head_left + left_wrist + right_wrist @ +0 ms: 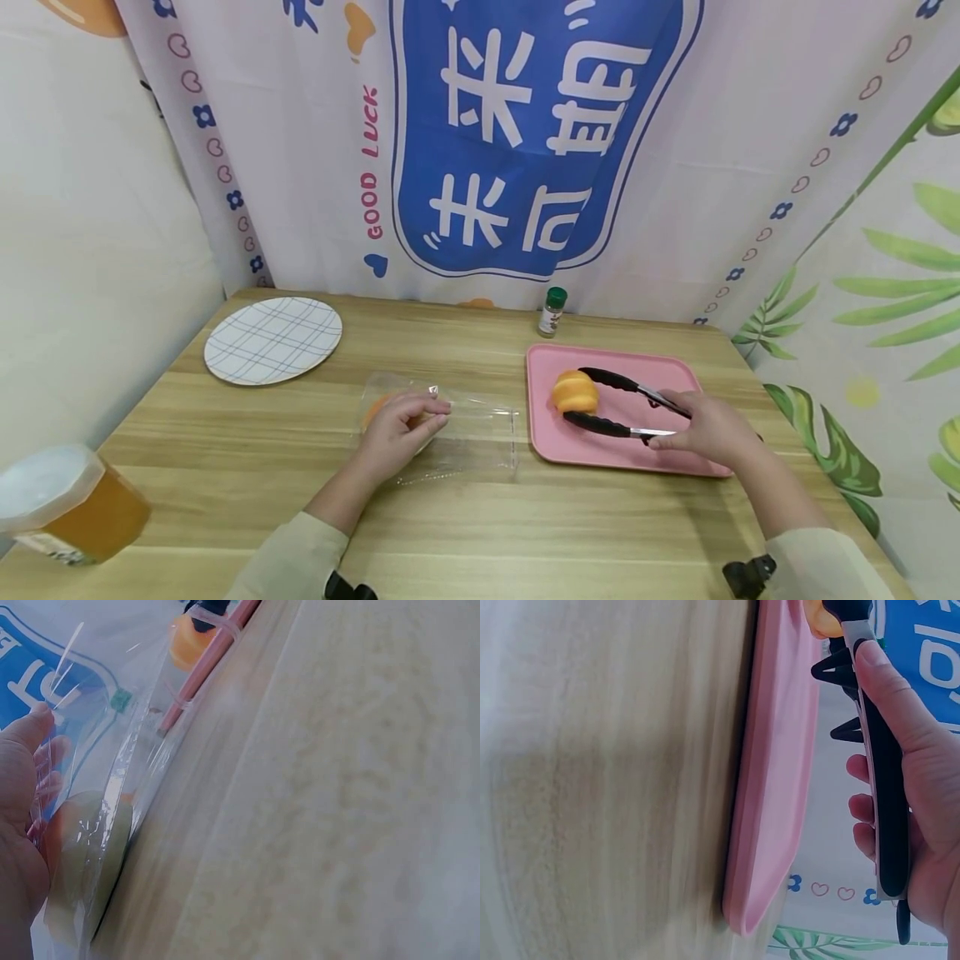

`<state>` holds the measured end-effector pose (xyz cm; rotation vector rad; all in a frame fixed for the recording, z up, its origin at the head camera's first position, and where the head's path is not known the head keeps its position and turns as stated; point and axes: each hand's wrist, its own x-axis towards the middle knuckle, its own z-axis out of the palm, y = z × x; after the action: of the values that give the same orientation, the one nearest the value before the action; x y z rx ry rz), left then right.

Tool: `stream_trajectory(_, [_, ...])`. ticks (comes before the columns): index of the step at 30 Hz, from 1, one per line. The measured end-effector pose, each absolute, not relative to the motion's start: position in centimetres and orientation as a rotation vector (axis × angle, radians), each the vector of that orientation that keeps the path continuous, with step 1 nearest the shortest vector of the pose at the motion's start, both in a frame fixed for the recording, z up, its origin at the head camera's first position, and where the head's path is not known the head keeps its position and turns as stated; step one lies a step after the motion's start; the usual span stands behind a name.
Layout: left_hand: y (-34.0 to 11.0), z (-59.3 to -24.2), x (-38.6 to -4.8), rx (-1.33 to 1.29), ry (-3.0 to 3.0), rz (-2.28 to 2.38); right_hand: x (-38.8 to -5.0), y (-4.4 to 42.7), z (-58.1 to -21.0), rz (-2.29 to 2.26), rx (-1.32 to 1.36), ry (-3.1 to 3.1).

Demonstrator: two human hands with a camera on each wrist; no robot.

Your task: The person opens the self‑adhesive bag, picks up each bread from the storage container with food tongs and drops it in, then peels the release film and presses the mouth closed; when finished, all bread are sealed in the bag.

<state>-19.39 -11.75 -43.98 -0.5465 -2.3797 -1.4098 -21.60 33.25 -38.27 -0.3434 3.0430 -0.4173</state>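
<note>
My left hand (401, 433) grips a clear plastic bag (480, 433) lying on the table, its mouth towards the right. Inside the bag is a rounded orange-and-tan piece, apparently bread (86, 859), mostly hidden by the hand in the head view. My right hand (712, 429) holds black-and-silver tongs (597, 423), thumb along one arm and fingers round the other. Between the tong tips sits a golden bread roll (576, 392), over the left part of a pink tray (618, 453). Whether the roll touches the tray I cannot tell.
A round checked plate (273, 340) lies at the back left. Behind the tray stands a small green-capped shaker (551, 313). An amber-filled jar with a white lid (90, 508) stands at the near left. Printed cloth (322, 167) hangs behind the table.
</note>
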Motion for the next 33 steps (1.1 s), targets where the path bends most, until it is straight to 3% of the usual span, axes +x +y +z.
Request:
stream_trajectory(21, [-11.6,-44.0,-19.4,-0.585,-2.365,-1.330,-18.4,30.2,-37.7,-0.532,-0.547,3.062])
stream_trajectory(33, [-11.6,-43.9,-19.3,-0.599,-2.375,-1.312,-18.3,27.5,-37.2,-0.102,-0.942,3.240])
